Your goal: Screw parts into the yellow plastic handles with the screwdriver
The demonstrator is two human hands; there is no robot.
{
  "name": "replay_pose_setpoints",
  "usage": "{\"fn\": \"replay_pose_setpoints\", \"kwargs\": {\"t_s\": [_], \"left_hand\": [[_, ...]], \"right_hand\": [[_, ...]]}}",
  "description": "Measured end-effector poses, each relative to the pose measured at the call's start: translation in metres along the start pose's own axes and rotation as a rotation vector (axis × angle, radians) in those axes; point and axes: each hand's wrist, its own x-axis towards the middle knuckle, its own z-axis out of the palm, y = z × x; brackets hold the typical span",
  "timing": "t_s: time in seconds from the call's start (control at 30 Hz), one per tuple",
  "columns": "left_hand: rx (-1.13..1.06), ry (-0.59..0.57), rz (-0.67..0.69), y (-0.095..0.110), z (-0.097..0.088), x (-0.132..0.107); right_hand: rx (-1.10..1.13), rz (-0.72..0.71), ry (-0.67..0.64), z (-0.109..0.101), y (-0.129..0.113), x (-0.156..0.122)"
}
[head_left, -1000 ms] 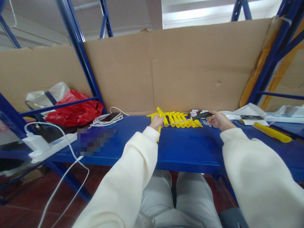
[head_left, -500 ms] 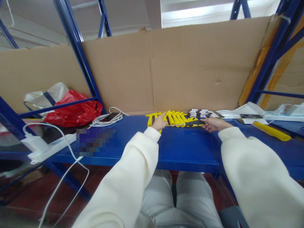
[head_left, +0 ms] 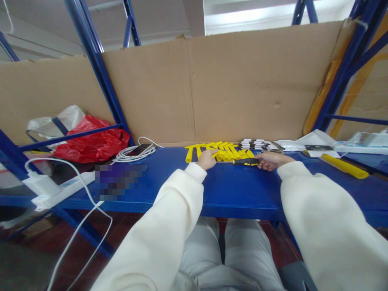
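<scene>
My right hand (head_left: pixel 270 161) has its fingers closed on the butt end of a screwdriver (head_left: pixel 246 161) with a black and yellow handle. The screwdriver's thin shaft points left across the blue shelf top (head_left: pixel 242 186), toward my left hand (head_left: pixel 207 159). That hand is closed at the left end of the shaft; what its fingers hold is hidden. Behind both hands lies a row of yellow T-shaped plastic pieces (head_left: pixel 222 155), several leaning over one another. A stack of small black-and-white packets (head_left: pixel 252 144) sits just behind my right hand.
A yellow tube-like piece (head_left: pixel 345 165) lies at right, near white packaging (head_left: pixel 315 139). On the left are a coiled white cable (head_left: pixel 135 153), a phone (head_left: pixel 139 149), a power strip (head_left: pixel 63 190) and a red bag (head_left: pixel 93 139). Cardboard (head_left: pixel 242 85) walls the back.
My left hand has drawn back slightly toward me and to the right, uncovering yellow pieces on its left. The screwdriver has shifted a little left and nearer to me.
</scene>
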Motion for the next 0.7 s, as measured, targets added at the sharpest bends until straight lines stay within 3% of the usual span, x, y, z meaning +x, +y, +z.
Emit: {"fn": "replay_pose_setpoints", "kwargs": {"t_s": [0.1, 0.17, 0.3, 0.4, 0.53, 0.7], "left_hand": [[-0.009, 0.007, 0.0, 0.0, 0.001, 0.0], [-0.009, -0.001, -0.001, 0.0, 0.001, 0.001], [0.009, -0.041, -0.01, -0.001, 0.0, 0.002], [0.007, -0.03, -0.005, -0.002, 0.0, 0.004], [-0.012, -0.002, 0.015, -0.004, 0.002, 0.006], [-0.047, -0.002, 0.011, -0.005, 0.003, 0.006]], "right_hand": [[0.037, 0.118, -0.028, -0.001, 0.0, -0.001], [0.02, 0.057, 0.057, -0.004, 0.002, 0.0], [-0.147, -0.142, 0.42, -0.017, 0.015, 0.009], [-0.354, -0.154, 0.621, -0.029, 0.03, 0.021], [-0.48, -0.114, 0.578, -0.036, 0.041, 0.031], [-0.539, -0.121, 0.54, -0.032, 0.038, 0.029]]}}
